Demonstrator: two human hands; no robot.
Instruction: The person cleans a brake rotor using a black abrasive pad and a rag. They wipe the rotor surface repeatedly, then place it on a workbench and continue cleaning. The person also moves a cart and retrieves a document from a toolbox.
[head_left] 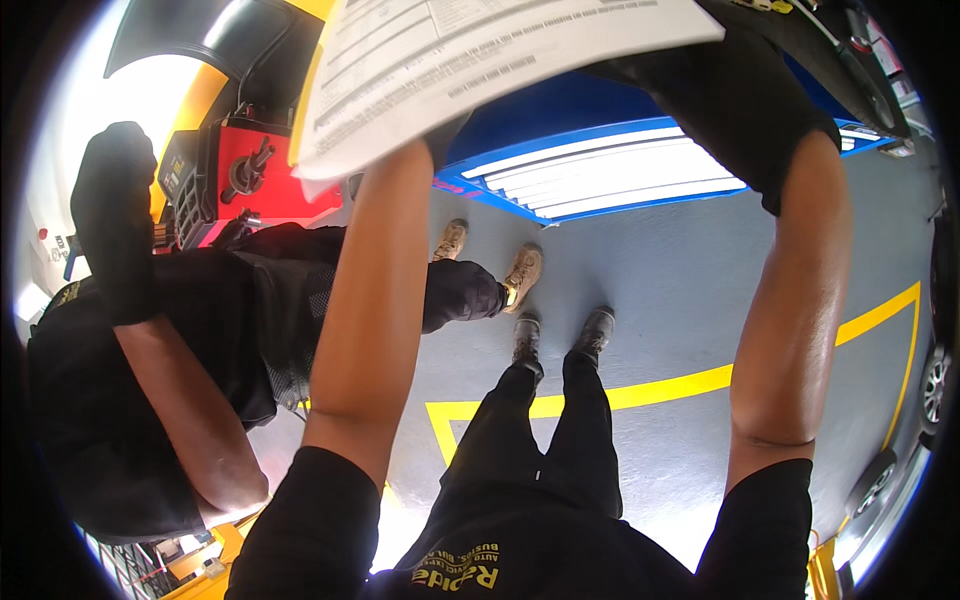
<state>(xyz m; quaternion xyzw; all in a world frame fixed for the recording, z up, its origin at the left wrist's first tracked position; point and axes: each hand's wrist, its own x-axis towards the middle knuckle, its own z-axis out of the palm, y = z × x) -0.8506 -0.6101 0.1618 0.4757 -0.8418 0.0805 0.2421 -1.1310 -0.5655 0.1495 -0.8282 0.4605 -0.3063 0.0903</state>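
Printed paper sheets (450, 75) are raised at the top of the view, with a thin yellow edge showing along their left side. My left hand (450, 138), in a black glove, holds them from beneath; the sheets cover nearly all of it. My right hand (745, 115), also black-gloved, is at the right end of the sheets. Its fingers are hidden behind the paper, so their grip does not show. Below the sheets stands a blue tool cabinet (555, 205) with pale, brightly lit drawer fronts.
At my left a co-worker in black (180, 400) stands close, one gloved hand (115, 215) raised. A red machine with a shaft (245, 175) stands beyond. Yellow lines (640, 390) mark the grey floor. Wheels (875, 482) are at the right rim.
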